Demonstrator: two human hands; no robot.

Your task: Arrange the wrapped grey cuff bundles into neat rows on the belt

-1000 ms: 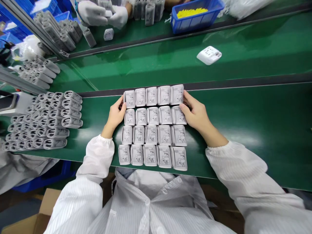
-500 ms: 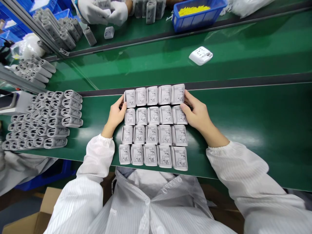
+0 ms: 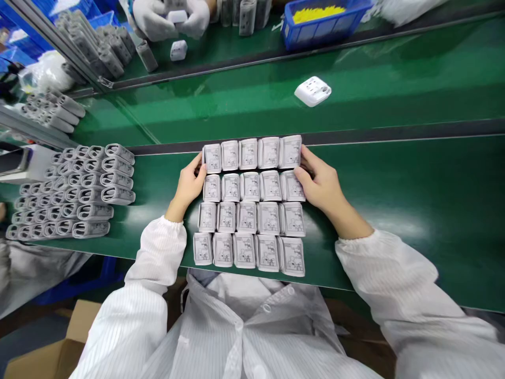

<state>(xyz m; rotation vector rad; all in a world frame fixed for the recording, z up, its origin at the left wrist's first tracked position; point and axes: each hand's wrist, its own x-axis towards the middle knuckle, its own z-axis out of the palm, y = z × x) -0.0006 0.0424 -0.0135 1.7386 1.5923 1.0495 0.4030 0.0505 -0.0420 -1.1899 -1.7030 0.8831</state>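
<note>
1. Folded leaflets, centre of the frame: thin printed paper, matt, with soft rounded creases.
2. Looped bundles, left: matt paper too, their edges layered.
3. Bench top, right: smooth green surface, semi-glossy, with pale glare.
4. Green strip, upper middle: smooth, shinier, streaked with reflections.
5. White casing, upper right: smooth, hard-looking plastic with a light sheen.
6. Blue bin, top: ribbed plastic, slightly glossy.
7. Rail, upper left: dull grey metal.
8. Sleeve, lower left: thin, finely striped cloth, wrinkled.
9. Carton, bottom left: matt brown cardboard.
</note>
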